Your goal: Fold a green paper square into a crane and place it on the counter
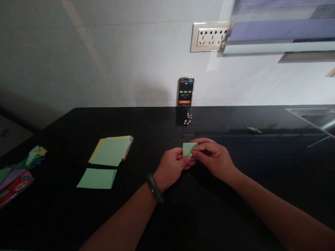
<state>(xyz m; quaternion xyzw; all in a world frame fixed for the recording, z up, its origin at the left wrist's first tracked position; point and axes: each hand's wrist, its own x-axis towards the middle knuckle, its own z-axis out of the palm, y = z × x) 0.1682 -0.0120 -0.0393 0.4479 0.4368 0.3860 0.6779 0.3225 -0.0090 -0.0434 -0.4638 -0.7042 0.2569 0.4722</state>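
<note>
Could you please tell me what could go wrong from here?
The left hand and right hand both grip the small green paper, so an uneven pull might crease or tear it. The larger green sheet lies left of the hands, where the left forearm might brush it aside. The phone stands against the wall, so a bump could topple it.

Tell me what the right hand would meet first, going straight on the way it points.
Past the green paper in its fingers, the right hand would likely meet the left hand first; depth is unclear.

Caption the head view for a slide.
Left hand and right hand hold folded green paper over a black counter, a phone standing beyond.
</note>
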